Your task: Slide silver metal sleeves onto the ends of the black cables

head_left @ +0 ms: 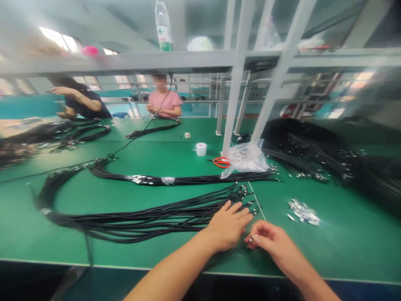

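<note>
My left hand (230, 225) lies palm down with its fingers spread over the right ends of a fanned bundle of black cables (125, 221) on the green table (163, 161). Just to its right, my right hand (266, 240) is closed in a pinch, thumb against fingers. Something small and pale shows at those fingertips, too small to make out. A pile of small silvery-white pieces (303, 212) lies on the table to the right of my right hand.
Behind lies another cable bundle (194, 179), with red-handled cutters (221, 162), a white roll (201, 149) and a clear plastic bag (247, 156). Metal posts (236, 83) rise mid-table. Black cables (313, 146) heap at the right. Two people (164, 100) work across the table.
</note>
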The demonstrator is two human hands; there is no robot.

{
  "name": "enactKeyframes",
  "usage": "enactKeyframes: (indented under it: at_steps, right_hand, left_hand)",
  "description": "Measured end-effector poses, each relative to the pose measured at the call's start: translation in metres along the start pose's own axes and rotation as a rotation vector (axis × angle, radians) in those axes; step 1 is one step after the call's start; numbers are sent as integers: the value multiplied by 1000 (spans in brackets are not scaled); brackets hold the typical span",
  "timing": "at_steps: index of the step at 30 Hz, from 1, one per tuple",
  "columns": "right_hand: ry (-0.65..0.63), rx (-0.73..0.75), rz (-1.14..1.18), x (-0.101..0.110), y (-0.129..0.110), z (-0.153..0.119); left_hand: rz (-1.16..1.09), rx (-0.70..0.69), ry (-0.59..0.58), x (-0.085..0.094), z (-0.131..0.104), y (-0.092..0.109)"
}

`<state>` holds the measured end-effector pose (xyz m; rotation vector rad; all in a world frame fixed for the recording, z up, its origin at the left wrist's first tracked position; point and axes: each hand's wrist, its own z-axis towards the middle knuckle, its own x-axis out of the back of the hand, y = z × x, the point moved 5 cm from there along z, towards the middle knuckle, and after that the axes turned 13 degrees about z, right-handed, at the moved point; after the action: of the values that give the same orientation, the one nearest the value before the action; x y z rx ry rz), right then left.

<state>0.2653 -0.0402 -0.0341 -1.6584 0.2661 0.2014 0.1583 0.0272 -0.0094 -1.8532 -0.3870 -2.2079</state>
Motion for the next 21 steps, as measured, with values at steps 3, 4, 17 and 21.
enactKeyframes:
  at_steps: [3,4,17,21]
  right_hand:
    - [15,-4,42,0,-1,-1]
    - [25,-7,55,2,0,-2]
    - [28,14,78,-3,-10,30]
    - [23,-34,52,4,7,20]
  left_hand:
    - [10,7,1,9,-3,1]
    - [22,34,6,13,-9,-1]
    - [147,214,-18,5,-33,-83]
    - [144,186,-46,10,-37,-62]
